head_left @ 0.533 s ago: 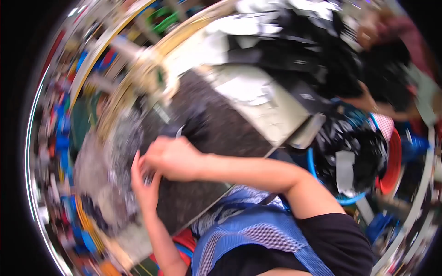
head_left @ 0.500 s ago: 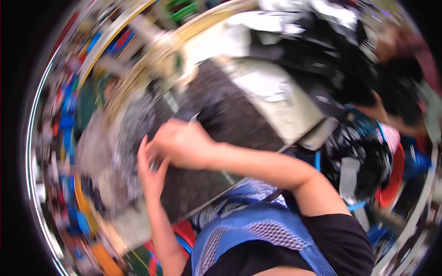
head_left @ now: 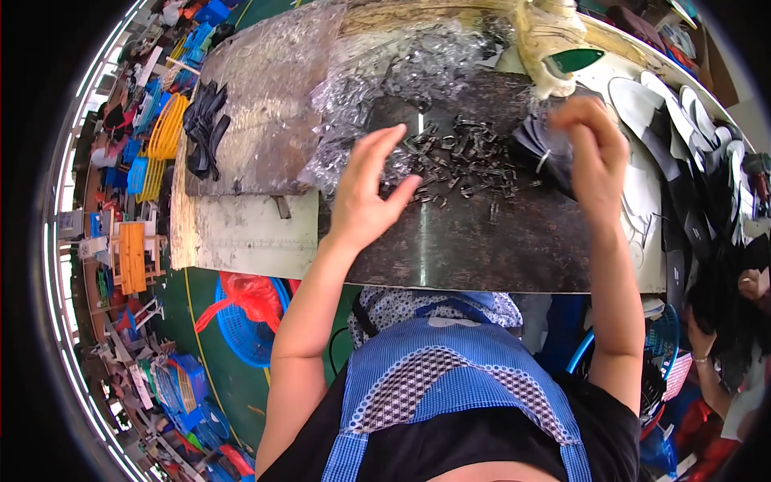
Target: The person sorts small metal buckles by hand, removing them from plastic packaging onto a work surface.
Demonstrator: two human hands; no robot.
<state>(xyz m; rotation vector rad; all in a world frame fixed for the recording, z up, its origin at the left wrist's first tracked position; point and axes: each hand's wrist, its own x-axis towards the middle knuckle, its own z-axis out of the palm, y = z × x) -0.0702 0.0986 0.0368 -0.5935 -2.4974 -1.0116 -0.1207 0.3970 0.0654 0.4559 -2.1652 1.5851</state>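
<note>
My left hand [head_left: 365, 193] hovers with spread fingers over a scatter of small dark metal buckles [head_left: 462, 161] on a dark stone slab [head_left: 482, 241]. Its fingertips are at the left edge of the pile, beside a crumpled clear plastic bag [head_left: 361, 104]. My right hand [head_left: 590, 157] is at the right of the pile, fingers pinched on a bundle of black straps [head_left: 534, 149] with a small metal ring showing at it.
A worn bench top [head_left: 265, 96] with a heap of black straps [head_left: 205, 128] lies to the left. White and black cut pieces [head_left: 683, 161] lie at the right, where another person's hand [head_left: 751, 285] works. Blue and red baskets [head_left: 245, 317] stand on the floor below.
The view has swung round and sharpened. My hands, close together before, are apart: the left over the buckles, the right at the strap bundle.
</note>
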